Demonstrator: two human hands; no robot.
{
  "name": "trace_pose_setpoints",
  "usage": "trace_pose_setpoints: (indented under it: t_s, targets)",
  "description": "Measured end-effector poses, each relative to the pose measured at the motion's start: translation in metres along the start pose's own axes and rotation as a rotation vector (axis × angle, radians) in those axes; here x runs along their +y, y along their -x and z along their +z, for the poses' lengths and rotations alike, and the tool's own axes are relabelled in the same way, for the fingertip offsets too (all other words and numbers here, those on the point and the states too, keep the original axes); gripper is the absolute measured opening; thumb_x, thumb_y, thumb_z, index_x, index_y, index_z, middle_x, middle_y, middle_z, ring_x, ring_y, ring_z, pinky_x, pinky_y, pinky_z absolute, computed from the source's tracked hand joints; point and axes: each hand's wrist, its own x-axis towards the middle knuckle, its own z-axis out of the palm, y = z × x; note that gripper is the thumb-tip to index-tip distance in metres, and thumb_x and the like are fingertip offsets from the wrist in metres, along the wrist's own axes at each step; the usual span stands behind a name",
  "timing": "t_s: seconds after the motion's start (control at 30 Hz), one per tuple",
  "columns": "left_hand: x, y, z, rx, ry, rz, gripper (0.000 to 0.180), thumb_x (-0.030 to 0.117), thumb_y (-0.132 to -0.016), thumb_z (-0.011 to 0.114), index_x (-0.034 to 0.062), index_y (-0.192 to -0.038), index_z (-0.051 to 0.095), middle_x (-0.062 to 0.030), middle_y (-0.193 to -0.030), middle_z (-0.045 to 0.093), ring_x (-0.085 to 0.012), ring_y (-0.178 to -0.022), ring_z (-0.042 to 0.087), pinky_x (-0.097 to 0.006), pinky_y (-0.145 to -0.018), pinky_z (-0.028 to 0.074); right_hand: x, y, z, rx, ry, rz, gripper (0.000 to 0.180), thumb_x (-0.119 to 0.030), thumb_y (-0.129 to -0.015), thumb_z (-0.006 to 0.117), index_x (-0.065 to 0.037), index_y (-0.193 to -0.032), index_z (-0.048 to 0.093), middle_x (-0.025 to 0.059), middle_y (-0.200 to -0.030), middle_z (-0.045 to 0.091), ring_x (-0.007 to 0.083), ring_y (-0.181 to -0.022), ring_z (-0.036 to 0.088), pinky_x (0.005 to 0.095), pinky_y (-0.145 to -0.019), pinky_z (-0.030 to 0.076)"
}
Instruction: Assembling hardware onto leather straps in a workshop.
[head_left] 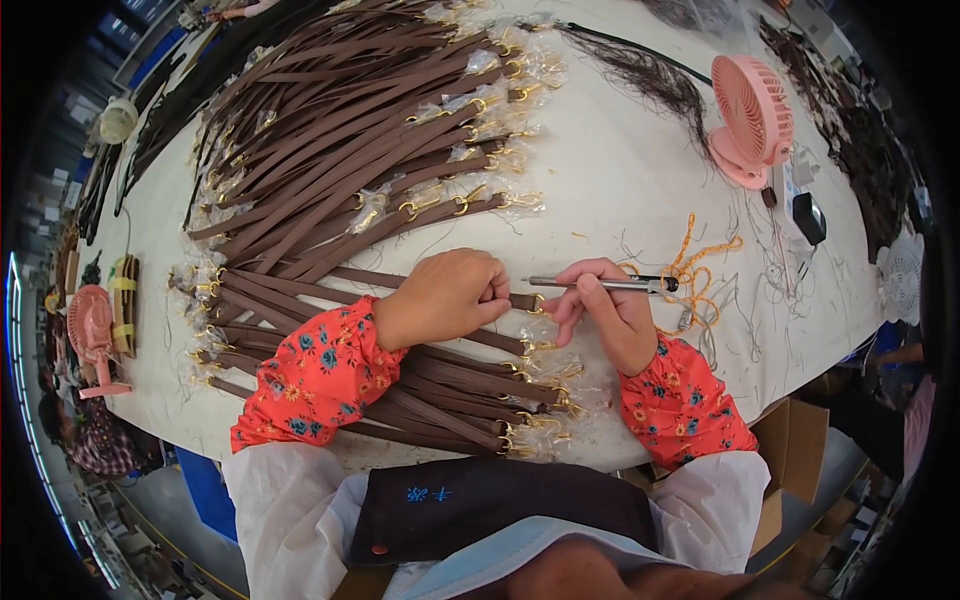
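L hand point(445, 297) fingers clenched on brown strap point(400, 279) end, pressing it to table point(620, 170). R hand point(610, 315) fingers grasping metal tool point(600, 284), tip just beside strap's gold clasp point(537, 303), btwn both hands' fingers.

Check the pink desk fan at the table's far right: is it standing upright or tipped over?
Upright. The pink fan stands on its base on the white table, its round grille raised above the base. Whether it is running, cannot tell.
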Motion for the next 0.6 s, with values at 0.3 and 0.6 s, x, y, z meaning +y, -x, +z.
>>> trace_pose_setpoints:
  t_s: [0.3,0.6]
  targets:
    - [-0.008,0.004,0.013,0.138,0.059,0.051,0.013,0.019,-0.080,0.065,0.0060,-0.079,0.062,-0.0077,-0.074,0.061,-0.0270,-0.076,0.059,-0.039,-0.067,0.047,-0.001,0.001,0.000,-0.011,0.007,0.030,0.031,-0.025,-0.105,0.041,0.003,-0.108,0.054,0.0085,-0.074,0.062,0.0137,-0.058,0.062,0.0261,-0.067,0.052]
    - [-0.011,0.006,0.017,0.208,0.063,0.098,0.010,0.015,-0.079,0.066,0.0063,-0.079,0.061,-0.0062,-0.073,0.061,-0.0254,-0.075,0.058,-0.038,-0.065,0.046,-0.001,0.001,-0.001,-0.013,0.016,0.054,0.031,-0.024,-0.105,0.042,0.003,-0.109,0.055,0.0094,-0.076,0.062,0.0137,-0.057,0.062,0.0253,-0.061,0.051]
